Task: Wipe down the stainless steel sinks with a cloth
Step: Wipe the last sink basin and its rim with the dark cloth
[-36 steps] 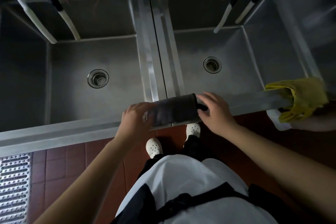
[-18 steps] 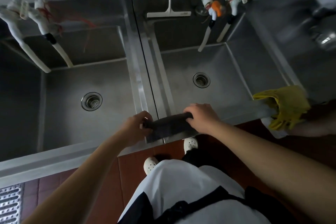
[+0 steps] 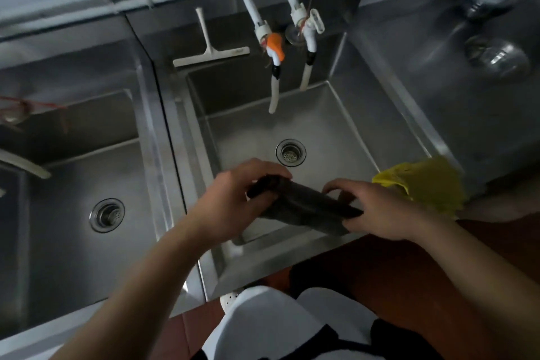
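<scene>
My left hand (image 3: 233, 199) and right hand (image 3: 377, 210) each pinch one end of the dark folded cloth (image 3: 304, 207), held over the front edge of the right stainless steel sink (image 3: 336, 131). Step: readying cloth; next, press it onto the basin.

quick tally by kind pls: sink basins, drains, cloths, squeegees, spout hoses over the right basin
Sink basins: 2, left, right
Drains: 2
Cloths: 2, dark cloth gripped by left hand and right hand; yellow cloth on the rim
Squeegees: 1
Spout hoses: 2
Total: 9
</scene>
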Action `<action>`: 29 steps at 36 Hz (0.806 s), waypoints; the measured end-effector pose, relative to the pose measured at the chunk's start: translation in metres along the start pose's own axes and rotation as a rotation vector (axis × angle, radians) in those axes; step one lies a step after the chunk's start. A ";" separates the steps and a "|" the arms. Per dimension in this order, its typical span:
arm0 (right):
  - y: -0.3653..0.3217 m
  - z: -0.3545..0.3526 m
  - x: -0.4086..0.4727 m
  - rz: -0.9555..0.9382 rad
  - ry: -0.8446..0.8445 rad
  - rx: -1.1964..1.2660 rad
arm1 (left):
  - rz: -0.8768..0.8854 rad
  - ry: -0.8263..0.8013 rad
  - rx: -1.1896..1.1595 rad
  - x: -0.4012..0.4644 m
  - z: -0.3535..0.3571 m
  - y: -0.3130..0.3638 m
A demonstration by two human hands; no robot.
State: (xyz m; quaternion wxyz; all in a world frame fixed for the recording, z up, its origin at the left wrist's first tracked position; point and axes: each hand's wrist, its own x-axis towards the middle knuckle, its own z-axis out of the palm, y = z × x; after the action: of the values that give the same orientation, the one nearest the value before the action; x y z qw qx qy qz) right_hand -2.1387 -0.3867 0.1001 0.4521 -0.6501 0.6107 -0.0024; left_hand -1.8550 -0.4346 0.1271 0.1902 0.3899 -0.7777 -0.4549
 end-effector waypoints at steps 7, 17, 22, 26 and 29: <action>0.024 -0.004 0.087 -0.179 -0.061 0.687 | -0.169 0.038 -0.067 0.089 0.038 -0.021; 0.118 0.014 0.247 0.427 -0.026 0.833 | -0.804 0.365 0.075 0.143 0.069 -0.135; 0.165 -0.022 0.304 0.368 0.559 0.237 | -0.925 0.326 0.052 0.128 0.085 -0.167; 0.192 -0.036 0.349 0.266 0.522 -0.076 | -1.064 0.124 0.011 0.124 0.122 -0.193; 0.204 -0.021 0.375 0.213 0.286 -0.347 | -1.144 0.019 0.015 0.124 0.146 -0.204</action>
State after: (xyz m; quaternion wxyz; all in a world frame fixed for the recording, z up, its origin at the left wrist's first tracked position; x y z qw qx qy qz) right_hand -2.2168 -0.6659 -0.2135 0.2404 -0.6428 0.7250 0.0582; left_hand -1.9390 -0.5070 -0.1296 -0.0822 0.7544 -0.4442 -0.4762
